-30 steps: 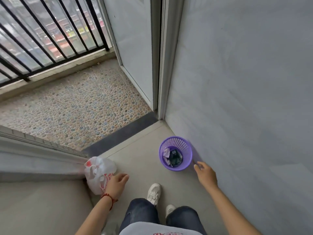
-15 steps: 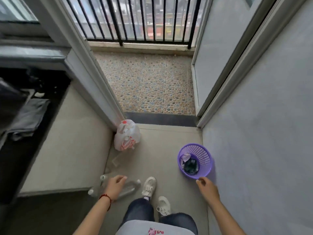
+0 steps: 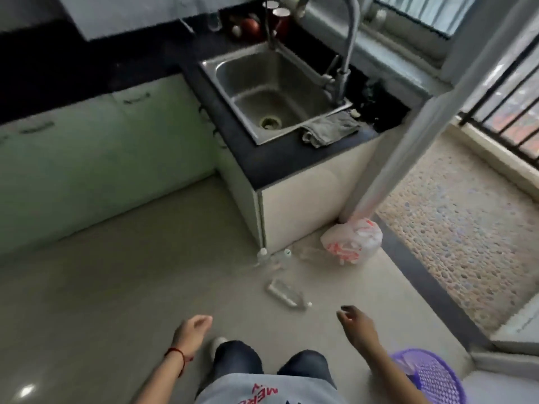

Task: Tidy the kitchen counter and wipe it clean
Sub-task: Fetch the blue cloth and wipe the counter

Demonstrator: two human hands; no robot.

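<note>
Standing back from the counter (image 3: 291, 167), both hands hang loose w/ nothing held: left hand (image 3: 192, 330), right hand (image 3: 357, 322). Grey cloth (image 3: 329, 128) lies beside the sink (image 3: 210, 64), prob. handy for wiping. Purple bin (image 3: 437, 377) sits by right arm.

Two hands hang over the floor, the left hand (image 3: 193, 330) and the right hand (image 3: 357, 323), both empty. One sink (image 3: 230, 64) sits in one dark counter (image 3: 280, 163), with one tap (image 3: 345, 48) and one grey cloth (image 3: 329, 128) beside it. Two cups (image 3: 277, 13) stand behind the sink, plus what may be one red pot (image 3: 248, 26), too blurred to be sure. On the floor lie about four clear bottles (image 3: 284, 293), one white bag (image 3: 351, 240) and one purple basket (image 3: 431, 374).
</note>
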